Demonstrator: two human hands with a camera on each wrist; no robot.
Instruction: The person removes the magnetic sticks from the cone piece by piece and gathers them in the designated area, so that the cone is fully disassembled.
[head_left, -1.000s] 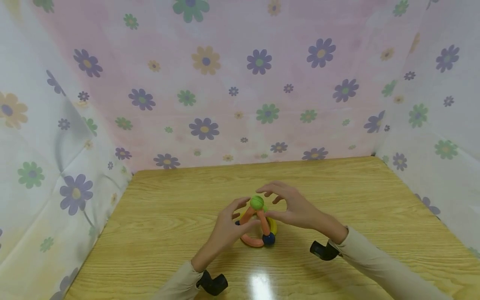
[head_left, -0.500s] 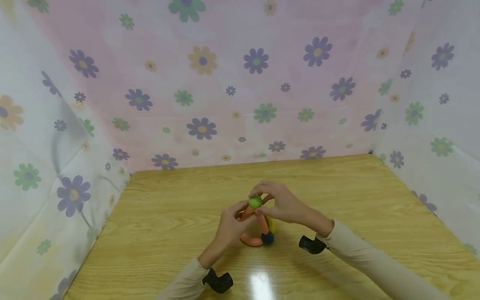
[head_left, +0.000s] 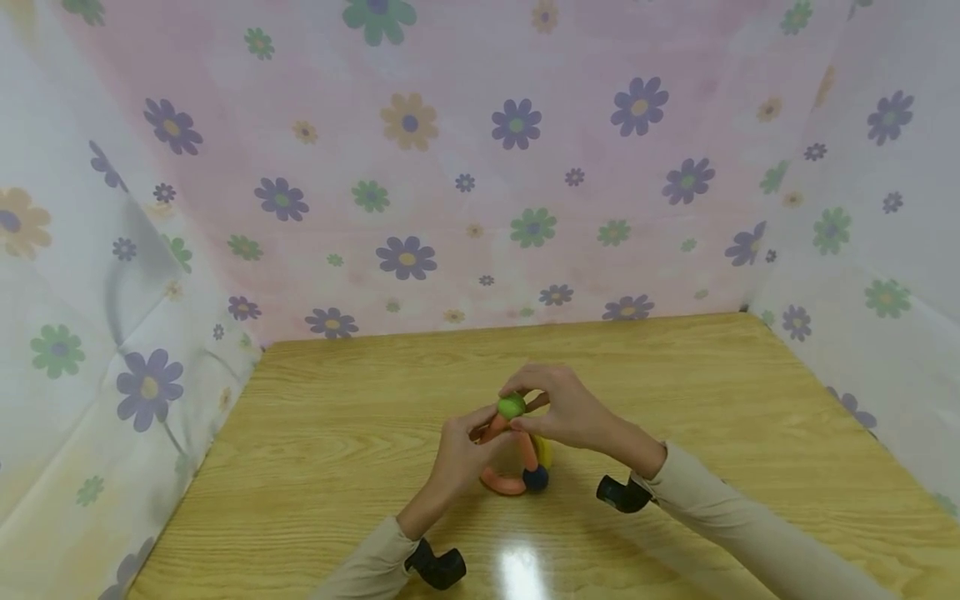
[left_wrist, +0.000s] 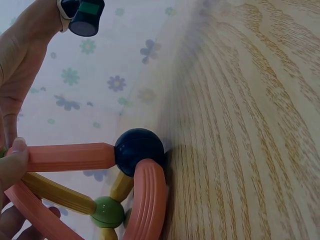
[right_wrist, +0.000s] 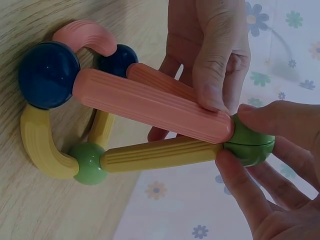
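Pinching one end of a straight pink stick (left_wrist: 70, 156) with the left grip (left_wrist: 12, 169). At its other end, a blue ball (left_wrist: 139, 151) on the desk (left_wrist: 240, 125). Near that, a green ball (left_wrist: 107, 212) with yellow sticks (left_wrist: 62, 193). Past the desk's edge, flowery cloth (left_wrist: 112, 107).

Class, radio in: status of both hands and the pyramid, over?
Right hand pinches top green ball. Left hand grips a pink rod just below. Pyramid stands on table. Nothing visibly blocking either hand.

I see a yellow-brown wooden table (head_left: 345, 408). At its far edge is a pink cloth (head_left: 450, 150) with purple, green and orange flowers (head_left: 516, 124). White flowery cloth (head_left: 82, 292) goes along its left and right edges. A white shine (head_left: 520, 571) glows near me.
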